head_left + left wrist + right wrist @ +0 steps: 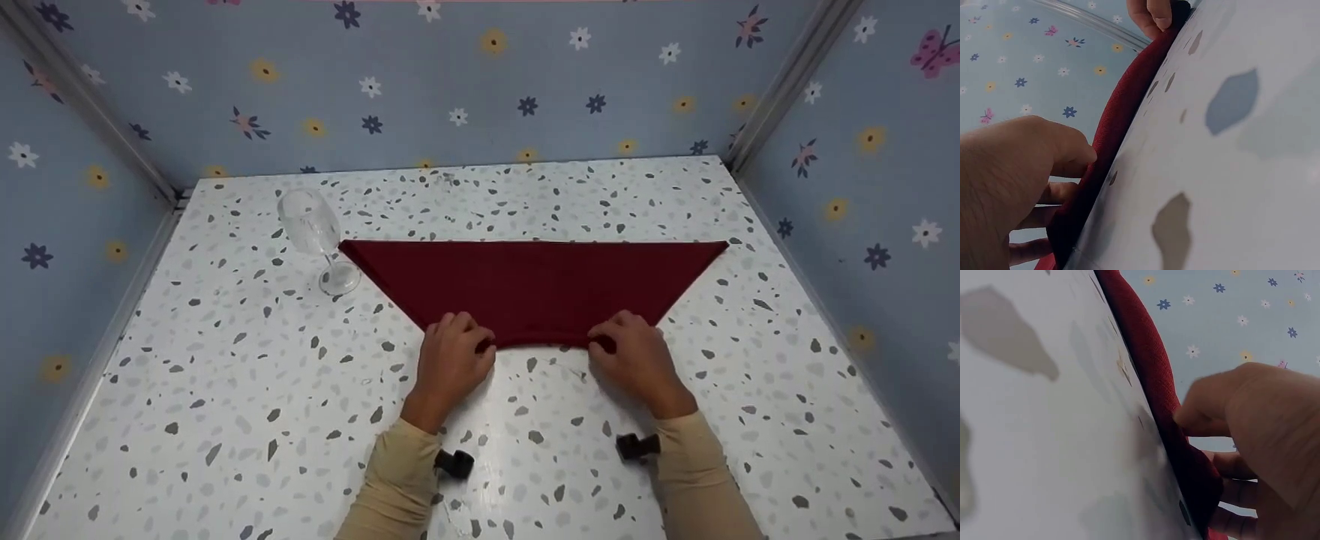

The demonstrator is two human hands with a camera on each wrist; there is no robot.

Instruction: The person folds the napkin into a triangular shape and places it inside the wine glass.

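Note:
A dark red cloth napkin lies as a trapezoid on the speckled table, its long edge at the far side and its short edge toward me. That near edge forms a thick fold or roll, slightly bowed between the hands. My left hand pinches its left end, thumb on the near side and fingers curled over the top. At the opposite end my right hand pinches the fold likewise. Cloth under the fingers is partly hidden.
An upright clear wine glass stands at the left, its foot close to the napkin's far left corner. The white speckled table is bounded by blue flowered walls at the back and sides. Black wrist mounts stick out from the sleeves.

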